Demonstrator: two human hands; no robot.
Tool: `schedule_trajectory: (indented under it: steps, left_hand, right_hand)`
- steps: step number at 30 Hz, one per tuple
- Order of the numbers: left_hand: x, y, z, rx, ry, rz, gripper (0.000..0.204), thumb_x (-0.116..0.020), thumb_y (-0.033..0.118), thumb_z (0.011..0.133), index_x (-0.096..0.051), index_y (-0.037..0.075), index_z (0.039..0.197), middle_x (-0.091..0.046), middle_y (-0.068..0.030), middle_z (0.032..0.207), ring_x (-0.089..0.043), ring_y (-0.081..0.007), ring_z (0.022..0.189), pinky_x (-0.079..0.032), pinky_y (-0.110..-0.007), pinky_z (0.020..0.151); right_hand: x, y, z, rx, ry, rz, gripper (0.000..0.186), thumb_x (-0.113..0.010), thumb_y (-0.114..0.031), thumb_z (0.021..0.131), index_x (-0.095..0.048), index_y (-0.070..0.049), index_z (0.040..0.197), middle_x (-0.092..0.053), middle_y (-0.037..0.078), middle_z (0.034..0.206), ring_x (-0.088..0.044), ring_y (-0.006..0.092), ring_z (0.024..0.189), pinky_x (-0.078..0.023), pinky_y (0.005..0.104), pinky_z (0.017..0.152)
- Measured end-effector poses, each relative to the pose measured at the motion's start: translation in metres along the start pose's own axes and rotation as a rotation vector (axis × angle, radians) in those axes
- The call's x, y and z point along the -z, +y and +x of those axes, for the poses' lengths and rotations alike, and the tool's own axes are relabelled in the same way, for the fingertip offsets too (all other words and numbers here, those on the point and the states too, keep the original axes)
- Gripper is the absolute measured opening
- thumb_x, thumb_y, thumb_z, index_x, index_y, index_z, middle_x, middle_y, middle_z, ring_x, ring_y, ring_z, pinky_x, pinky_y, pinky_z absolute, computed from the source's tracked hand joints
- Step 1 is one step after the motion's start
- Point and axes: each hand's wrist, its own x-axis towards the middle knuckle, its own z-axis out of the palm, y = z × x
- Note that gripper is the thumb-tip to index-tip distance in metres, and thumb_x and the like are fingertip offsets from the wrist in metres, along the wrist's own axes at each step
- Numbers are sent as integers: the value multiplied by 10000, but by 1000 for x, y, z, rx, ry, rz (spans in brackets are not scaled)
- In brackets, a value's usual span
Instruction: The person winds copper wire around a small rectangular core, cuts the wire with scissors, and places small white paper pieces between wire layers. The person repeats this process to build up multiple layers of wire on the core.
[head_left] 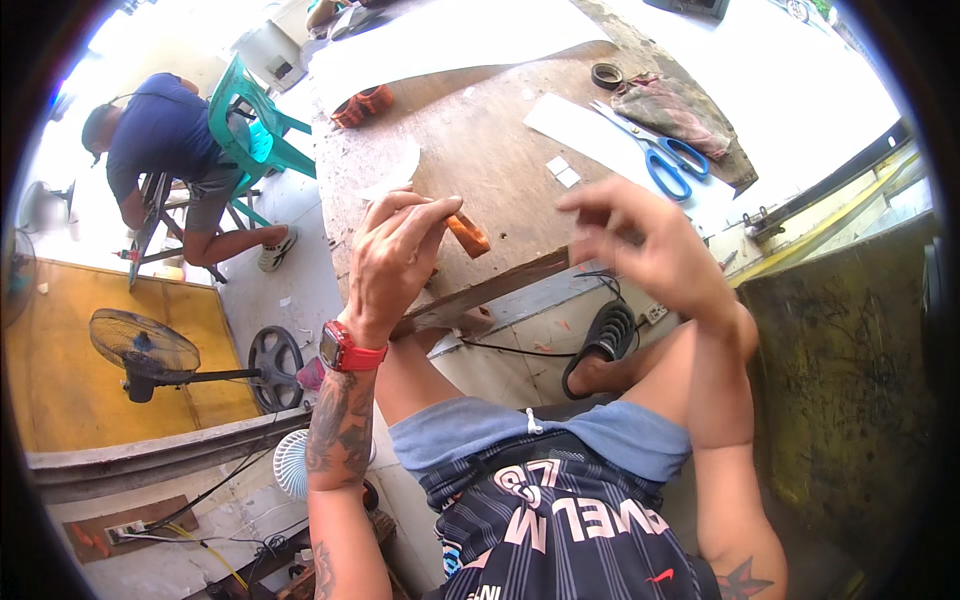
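Observation:
My left hand [395,240], with a red watch [350,348] on its wrist, is pinched over the near left part of a worn wooden table. An orange strip [468,236] juts from between its thumb and fingertips. Blurred by motion, my right hand [645,240] hovers at the table's near right edge, thumb and fingers apart, with nothing visible in them. Small white pieces [563,171] lie on the table between the hands, farther back. Blue-handled scissors [665,160] rest partly on a white sheet [570,125] beyond my right hand.
Orange-and-black rolled bands [362,106], a dark tape roll [606,75] and a crumpled cloth [672,112] sit on the wooden table [490,130]. At left, a person [165,130] bends beside a green chair [250,130]. A fan [150,350] stands nearer, left of my arm.

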Motion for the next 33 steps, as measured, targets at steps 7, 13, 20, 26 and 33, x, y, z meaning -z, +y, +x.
schedule_trajectory:
  steps: [7, 13, 20, 26, 33]
  left_hand:
    - [0, 7, 5, -99, -62, 56, 304, -770, 50, 864, -757, 97, 1164, -753, -50, 943, -688, -248, 1007, -555, -434, 1000]
    - [6, 6, 7, -137, -115, 137, 298, -775, 69, 866, -773, 122, 1159, -761, -63, 968, -691, -270, 1040, -560, -428, 921]
    - [6, 4, 11, -75, -130, -15, 294, -782, 49, 865, -776, 111, 1152, -768, -65, 960, -698, -270, 1000, -570, -412, 874]
    - [10, 1, 10, -48, -160, 0, 311, -789, 64, 884, -776, 126, 1188, -779, -65, 987, -694, -266, 1025, -542, -413, 910]
    - [-9, 61, -32, 255, 237, 192, 297, -754, 138, 964, -708, 108, 1256, -750, -60, 1270, -637, -247, 1145, -407, -391, 1023]
  right_hand:
    - [-78, 31, 52, 63, -29, 115, 301, -771, -322, 1005, -810, -24, 1016, -599, 25, 940, -572, 97, 848, -474, 250, 754]
    - [-79, 28, 52, -7, -77, 248, 315, -812, -330, 970, -809, -42, 1097, -562, -2, 981, -538, 80, 841, -445, 248, 740]
    - [-77, 31, 45, 35, -121, 303, 288, -793, -288, 984, -802, -42, 1133, -585, 11, 1034, -563, 107, 948, -463, 262, 808]
    - [-76, 35, 42, 66, -133, 240, 276, -745, -272, 1020, -791, -47, 1172, -618, 33, 1096, -601, 135, 1009, -486, 286, 914]
    - [-100, 42, 41, -62, -79, 694, 276, -674, -247, 1071, -762, -21, 1204, -663, 14, 1134, -621, 115, 1148, -474, 302, 1034]
